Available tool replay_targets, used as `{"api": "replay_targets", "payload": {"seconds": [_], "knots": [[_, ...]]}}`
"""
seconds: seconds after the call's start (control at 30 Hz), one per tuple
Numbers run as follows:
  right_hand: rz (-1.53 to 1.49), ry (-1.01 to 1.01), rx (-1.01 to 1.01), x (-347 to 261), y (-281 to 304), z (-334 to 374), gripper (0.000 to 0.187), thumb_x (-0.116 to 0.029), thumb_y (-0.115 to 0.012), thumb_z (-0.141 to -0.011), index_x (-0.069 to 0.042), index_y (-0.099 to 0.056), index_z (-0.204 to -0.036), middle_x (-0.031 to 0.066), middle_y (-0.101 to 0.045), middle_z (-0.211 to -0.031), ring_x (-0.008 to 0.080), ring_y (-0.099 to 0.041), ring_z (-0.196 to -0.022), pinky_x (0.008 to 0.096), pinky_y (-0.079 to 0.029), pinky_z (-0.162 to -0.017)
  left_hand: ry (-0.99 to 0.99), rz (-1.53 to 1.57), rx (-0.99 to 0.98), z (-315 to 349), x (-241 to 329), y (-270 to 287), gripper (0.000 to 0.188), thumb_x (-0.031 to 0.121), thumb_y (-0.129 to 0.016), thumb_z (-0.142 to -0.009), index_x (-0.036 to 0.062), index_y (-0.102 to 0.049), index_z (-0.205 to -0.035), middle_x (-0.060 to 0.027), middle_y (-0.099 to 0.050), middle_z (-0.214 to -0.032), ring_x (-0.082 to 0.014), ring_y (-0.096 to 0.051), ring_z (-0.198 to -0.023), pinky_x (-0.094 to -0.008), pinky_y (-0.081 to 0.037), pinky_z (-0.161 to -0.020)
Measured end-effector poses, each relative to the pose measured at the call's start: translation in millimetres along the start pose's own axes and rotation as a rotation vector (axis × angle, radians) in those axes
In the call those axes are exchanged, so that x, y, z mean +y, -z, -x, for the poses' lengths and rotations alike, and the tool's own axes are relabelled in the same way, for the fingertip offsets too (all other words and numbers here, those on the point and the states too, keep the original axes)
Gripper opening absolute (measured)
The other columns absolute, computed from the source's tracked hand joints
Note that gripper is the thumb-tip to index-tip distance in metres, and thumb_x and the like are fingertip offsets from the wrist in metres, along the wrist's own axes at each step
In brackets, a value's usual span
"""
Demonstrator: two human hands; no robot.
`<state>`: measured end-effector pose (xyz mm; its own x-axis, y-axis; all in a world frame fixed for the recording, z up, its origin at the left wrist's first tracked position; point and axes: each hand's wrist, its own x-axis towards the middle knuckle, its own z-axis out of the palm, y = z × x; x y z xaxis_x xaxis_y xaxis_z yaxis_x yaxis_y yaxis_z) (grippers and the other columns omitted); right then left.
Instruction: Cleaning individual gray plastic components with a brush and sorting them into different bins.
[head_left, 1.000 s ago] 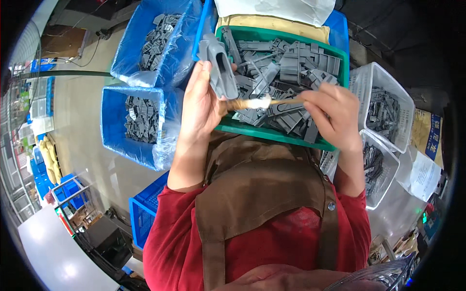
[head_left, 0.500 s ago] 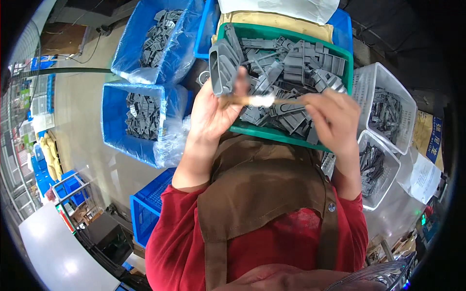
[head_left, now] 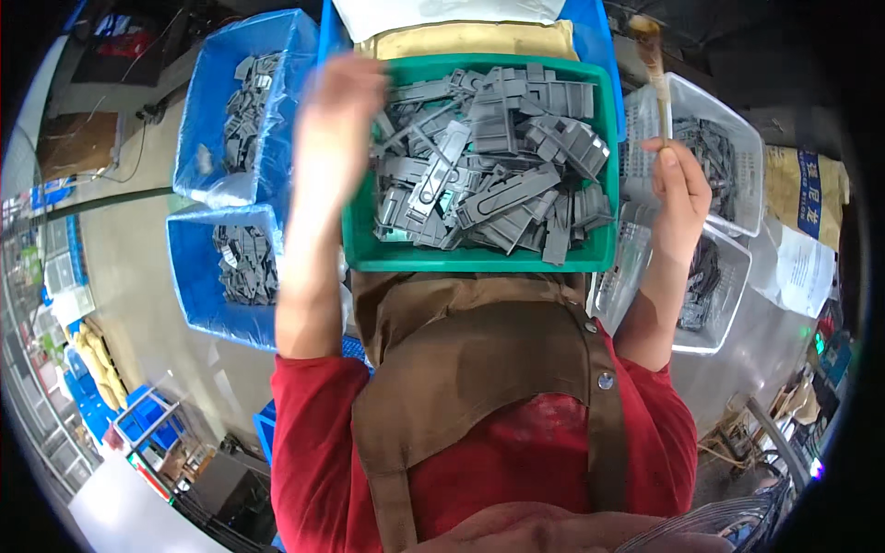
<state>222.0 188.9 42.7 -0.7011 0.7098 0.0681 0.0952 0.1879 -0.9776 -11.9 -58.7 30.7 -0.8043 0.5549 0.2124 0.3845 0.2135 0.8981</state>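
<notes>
My right hand (head_left: 680, 189) is closed on the lower end of a slim wooden stick (head_left: 658, 83) with a broader, brownish tip. It holds the stick upright to the right of a green bin (head_left: 479, 264). Grey moulded plastic parts (head_left: 498, 157) lie jumbled in the bin, some long and flat, some box-like. Over the bin's far left corner, my left hand (head_left: 343, 115) is smeared by motion. Its fingers cannot be made out, nor whether anything is in them.
Two blue crates (head_left: 198, 276) lined with clear plastic stand on the left, holding grey parts. White baskets (head_left: 751, 147) with darker parts stand on the right. Beyond the green bin lie a yellowish sack (head_left: 470, 43) and a white sheet (head_left: 442, 11). A printed sack (head_left: 784, 184) lies far right.
My left hand has moved left and away from the stick; the grey hollow part it held no longer shows in it. My right hand has swung right, raising the stick upright.
</notes>
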Motion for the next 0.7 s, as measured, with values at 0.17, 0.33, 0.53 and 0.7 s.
{"api": "replay_targets", "payload": {"seconds": [0.17,0.33,0.53,0.7], "knots": [[0.027,0.064,-0.048,-3,-21,1,0.024,-0.016,-0.05,-0.092,0.003,-0.063,-0.097,-0.007,-0.037,-0.064,0.003,-0.029,-0.058,0.0195,-0.022,-0.053,-0.222,-0.861,-0.252,8,14,-84,0.043,0.039,-0.062,-0.077,0.0002,-0.061,-0.096,-0.0174,-0.059,-0.095,-0.0349,-0.054,-0.09,-0.0426,-0.04,-0.084],[-0.01,0.024,-0.046,3,-7,3,0.022,-0.014,-0.05,-0.091,0.002,-0.064,-0.097,-0.0067,-0.038,-0.065,0.0032,-0.031,-0.059,0.0196,-0.023,-0.054,-0.226,-0.417,-0.204,16,26,-77,0.052,0.022,-0.074,-0.062,0.0001,-0.052,-0.103,-0.0184,-0.058,-0.097,-0.0362,-0.053,-0.095,-0.0438,-0.039,-0.085],[0.257,0.268,-0.181,-14,-11,10,0.017,-0.009,-0.053,-0.088,0.004,-0.064,-0.092,0.0045,-0.06,-0.08,0.0085,-0.044,-0.064,0.0223,-0.034,-0.059,-0.431,0.006,0.019,29,12,-42,0.062,0.003,-0.079,-0.049,0.0046,-0.046,-0.102,-0.013,-0.057,-0.099,-0.0283,-0.057,-0.091,-0.0335,-0.046,-0.08],[0.264,0.256,-0.28,-29,-27,25,0.016,-0.009,-0.054,-0.086,0.004,-0.064,-0.087,0.0071,-0.058,-0.072,0.0119,-0.044,-0.06,0.0242,-0.033,-0.055,-0.486,-0.058,0.076,30,12,-29,0.059,-0.002,-0.075,-0.063,0.0059,-0.035,-0.106,-0.0156,-0.056,-0.099,-0.0242,-0.057,-0.092,-0.035,-0.046,-0.083]]}}
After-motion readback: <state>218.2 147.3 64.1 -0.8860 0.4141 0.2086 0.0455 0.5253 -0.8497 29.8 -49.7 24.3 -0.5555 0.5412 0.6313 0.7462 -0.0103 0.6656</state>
